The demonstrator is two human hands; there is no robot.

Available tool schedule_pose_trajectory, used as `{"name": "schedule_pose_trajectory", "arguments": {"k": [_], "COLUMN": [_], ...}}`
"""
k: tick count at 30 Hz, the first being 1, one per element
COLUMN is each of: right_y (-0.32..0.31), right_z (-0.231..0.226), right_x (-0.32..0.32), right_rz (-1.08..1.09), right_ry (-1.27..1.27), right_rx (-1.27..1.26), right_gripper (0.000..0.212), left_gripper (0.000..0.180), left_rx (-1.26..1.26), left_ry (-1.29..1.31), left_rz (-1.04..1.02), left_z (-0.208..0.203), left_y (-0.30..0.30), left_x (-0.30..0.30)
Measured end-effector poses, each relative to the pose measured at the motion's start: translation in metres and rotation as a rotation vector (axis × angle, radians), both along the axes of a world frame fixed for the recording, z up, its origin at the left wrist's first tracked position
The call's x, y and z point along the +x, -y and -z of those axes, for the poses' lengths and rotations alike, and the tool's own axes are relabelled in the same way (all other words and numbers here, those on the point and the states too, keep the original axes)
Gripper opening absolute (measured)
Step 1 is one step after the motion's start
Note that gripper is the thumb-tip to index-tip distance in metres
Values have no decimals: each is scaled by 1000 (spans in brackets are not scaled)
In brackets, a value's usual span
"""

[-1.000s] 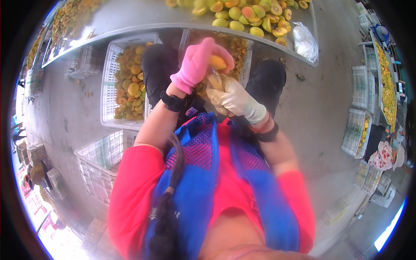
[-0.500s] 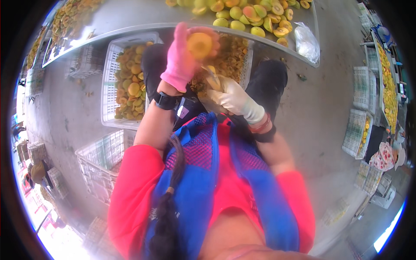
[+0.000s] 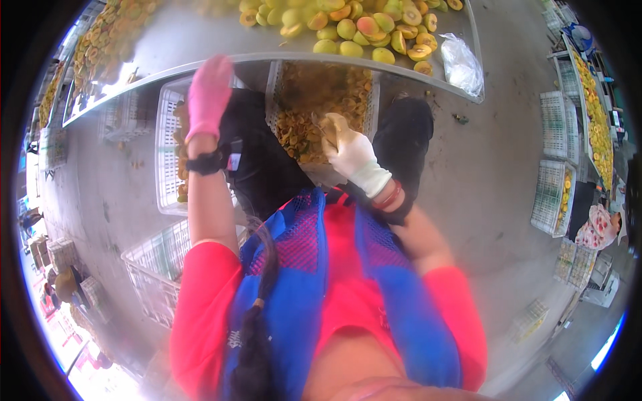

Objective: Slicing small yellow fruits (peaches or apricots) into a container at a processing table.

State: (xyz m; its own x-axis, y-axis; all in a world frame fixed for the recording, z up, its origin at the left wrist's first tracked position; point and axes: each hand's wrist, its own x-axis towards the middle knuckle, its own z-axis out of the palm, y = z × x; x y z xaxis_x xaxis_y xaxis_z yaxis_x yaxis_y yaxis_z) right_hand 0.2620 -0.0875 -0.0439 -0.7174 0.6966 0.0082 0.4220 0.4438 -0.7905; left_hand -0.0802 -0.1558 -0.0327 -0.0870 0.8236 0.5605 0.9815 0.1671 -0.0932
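Observation:
My left hand (image 3: pixel 210 97), in a pink glove, is over the white crate of halved peaches (image 3: pixel 179 150) on the left. Motion smears it and its fingers are hidden, so I cannot tell whether it holds anything. In a pale work glove, my right hand (image 3: pixel 351 150) is closed around a small metal-tipped tool (image 3: pixel 316 119), mostly covered by the fingers. Under that hand, between my knees, stands a crate (image 3: pixel 273 83) with brownish peach scraps (image 3: pixel 301 137). Halved and whole peaches (image 3: pixel 368 30) lie on the metal table ahead.
The metal table's edge (image 3: pixel 261 61) runs across above both crates. A clear plastic bag (image 3: pixel 461 65) lies at its right corner. Another white crate (image 3: pixel 157 260) is at my left side. At the far right are stacked crates (image 3: pixel 556 127) and a person (image 3: pixel 597 227).
My left hand has moved left from the middle to the left crate; the peach half it held is out of sight. My right hand stays near the middle with the tool.

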Motion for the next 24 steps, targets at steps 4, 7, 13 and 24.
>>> {"name": "schedule_pose_trajectory", "arguments": {"k": [4,7,13,24], "right_y": [-1,-3,-4,-28], "right_z": [9,13,7,-11], "right_x": [1,11,15,10], "right_rz": [42,65,109,356], "right_ry": [-15,-42,-87,-553], "right_rx": [-39,-87,-262,-606], "right_gripper": [41,41,38,26], "left_gripper": [53,65,68,43], "left_rx": [-155,-352,-429,-236], "left_ry": [836,866,930,1088], "left_rz": [-21,-202,-272,251], "left_z": [5,-3,48,-62], "left_y": [-95,-163,-228,-116], "left_x": [44,73,63,126]}}
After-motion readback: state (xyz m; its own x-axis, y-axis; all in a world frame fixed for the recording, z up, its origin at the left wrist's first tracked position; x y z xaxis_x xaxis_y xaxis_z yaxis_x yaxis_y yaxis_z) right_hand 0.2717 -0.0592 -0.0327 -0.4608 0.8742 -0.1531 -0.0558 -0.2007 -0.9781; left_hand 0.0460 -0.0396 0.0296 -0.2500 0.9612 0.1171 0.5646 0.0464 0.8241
